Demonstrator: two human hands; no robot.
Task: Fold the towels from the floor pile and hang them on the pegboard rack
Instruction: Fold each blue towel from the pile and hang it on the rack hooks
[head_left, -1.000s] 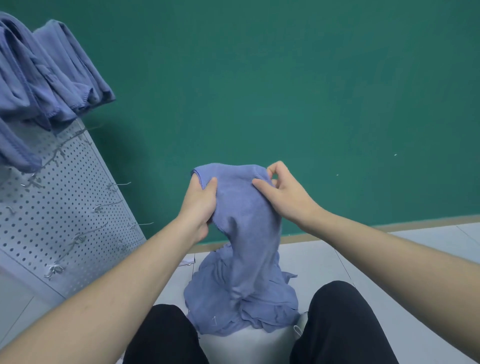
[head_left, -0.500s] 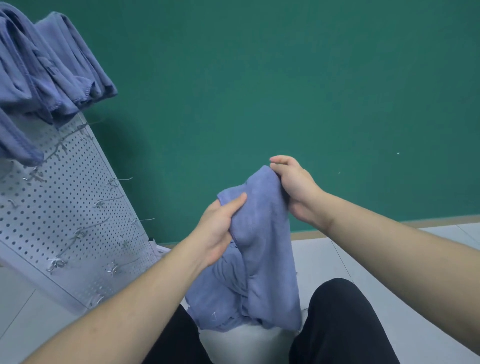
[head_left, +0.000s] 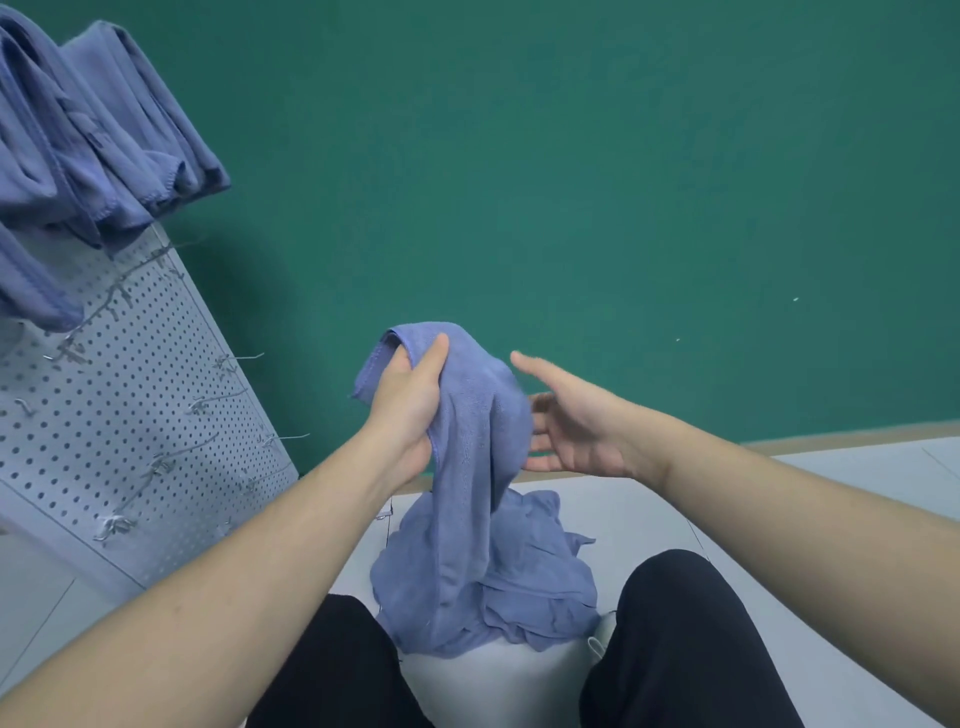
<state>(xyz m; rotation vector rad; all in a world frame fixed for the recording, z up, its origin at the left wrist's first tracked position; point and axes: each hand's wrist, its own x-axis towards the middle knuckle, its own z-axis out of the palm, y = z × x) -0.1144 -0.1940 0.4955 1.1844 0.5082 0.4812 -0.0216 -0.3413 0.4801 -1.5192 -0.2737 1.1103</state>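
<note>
Hung towels: several folded blue-grey microfibre towels (head_left: 88, 156) already drape over the top pegs at the upper left, their edges hanging down over the panel.
Rack: the pale grey perforated metal pegboard rack (head_left: 119, 415) leans at the left, with rows of bare thin wire hooks (head_left: 234, 358) free below the hung cloths; those look like the places to aim for once this towel is folded.
Left hand: the left hand (head_left: 410, 410) grips the held towel near its top, thumb over the front and fingers curled behind a bunched fold.
Held towel: the blue-grey terry towel (head_left: 467, 431) hangs from that grip in a rumpled column, its lower end reaching down to the pile, so it is raised but not yet flat or folded.
Right hand: the right hand (head_left: 571, 426) is spread with straight fingers, palm toward the towel's right side, fingertips at the cloth or just beside it; it holds nothing.
Floor pile: the heap of crumpled blue-grey towels (head_left: 519, 587) lies on the light grey tiled floor (head_left: 779, 493), between the person's black-trousered knees (head_left: 691, 623).
Doing it well: probably the right hand should find a hem corner, draw it away from the left to spread the cloth taut, lift it clear of the pile, then match corners before folding.
Risk: bunched cloth may fold crooked, or drag a second towel up.
</note>
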